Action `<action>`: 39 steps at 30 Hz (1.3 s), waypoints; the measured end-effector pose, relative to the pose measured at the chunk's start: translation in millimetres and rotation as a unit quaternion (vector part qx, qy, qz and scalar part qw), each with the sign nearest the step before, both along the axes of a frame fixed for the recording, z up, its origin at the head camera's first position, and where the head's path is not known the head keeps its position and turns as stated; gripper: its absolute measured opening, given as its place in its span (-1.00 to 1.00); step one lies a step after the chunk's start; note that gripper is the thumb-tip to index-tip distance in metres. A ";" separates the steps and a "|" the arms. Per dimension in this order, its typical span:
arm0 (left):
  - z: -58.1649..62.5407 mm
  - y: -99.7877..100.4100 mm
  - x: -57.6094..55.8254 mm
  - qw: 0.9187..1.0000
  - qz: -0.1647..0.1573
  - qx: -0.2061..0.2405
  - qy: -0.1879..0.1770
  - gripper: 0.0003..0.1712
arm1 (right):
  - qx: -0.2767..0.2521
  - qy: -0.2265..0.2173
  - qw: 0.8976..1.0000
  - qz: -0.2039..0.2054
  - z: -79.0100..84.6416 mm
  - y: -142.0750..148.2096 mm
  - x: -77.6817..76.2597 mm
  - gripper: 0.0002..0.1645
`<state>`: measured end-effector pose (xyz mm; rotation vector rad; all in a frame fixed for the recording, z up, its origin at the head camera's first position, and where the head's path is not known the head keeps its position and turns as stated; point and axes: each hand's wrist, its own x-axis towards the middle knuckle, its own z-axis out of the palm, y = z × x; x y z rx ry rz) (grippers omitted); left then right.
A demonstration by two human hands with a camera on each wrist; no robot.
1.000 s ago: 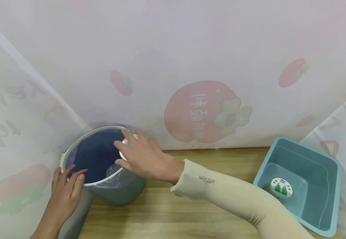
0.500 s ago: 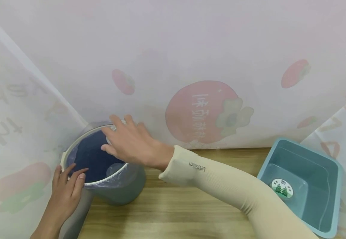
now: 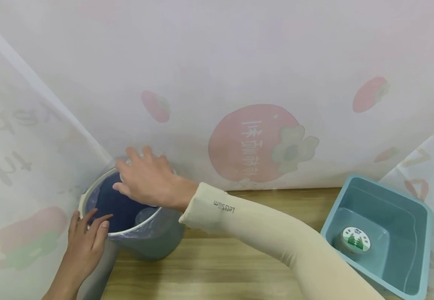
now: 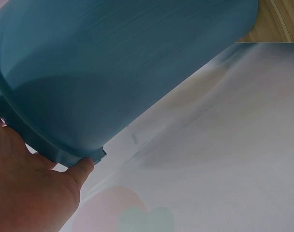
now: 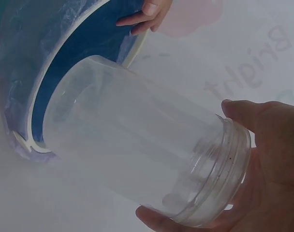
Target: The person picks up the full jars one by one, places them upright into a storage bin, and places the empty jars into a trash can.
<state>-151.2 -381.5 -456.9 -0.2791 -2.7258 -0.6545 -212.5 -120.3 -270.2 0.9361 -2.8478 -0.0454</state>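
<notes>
In the head view, my left hand (image 3: 85, 241) grips the near-left rim of a blue-grey trash bin (image 3: 153, 237) with a pale rim ring and a clear liner. The left wrist view has my thumb pressed against the outside of the bin's rim (image 4: 40, 137). Above the bin's far right side is my right hand (image 3: 147, 181), holding a clear plastic jar (image 5: 132, 130). My fingers and thumb spread around its threaded mouth end, while its base points toward the bin opening. From the head camera, the hand hides most of this jar.
A teal basin (image 3: 408, 233) stands at the right, with a round container (image 3: 355, 241) in it, white and green on top. Wooden tabletop (image 3: 217, 266) lies between bin and basin. Printed white sheets (image 3: 262, 62) rise behind and beside. A clear rounded shape (image 3: 144, 214) shows inside the bin.
My right hand has moved left, farther over the bin opening, carrying the clear jar. The left hand keeps its hold on the rim.
</notes>
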 end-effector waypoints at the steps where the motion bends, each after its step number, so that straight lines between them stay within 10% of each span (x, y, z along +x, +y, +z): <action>1: 0.4 -0.4 0.1 1.000 0.000 -0.001 0.001 -0.50 | 0.000 -0.001 1.000 0.000 -1.6 -3.1 -1.5 -0.30; 39: -4.0 -9.0 -0.8 1.000 0.001 -0.008 0.030 -0.53 | 0.022 -0.084 0.996 0.015 -98.2 -59.4 -28.9 -0.19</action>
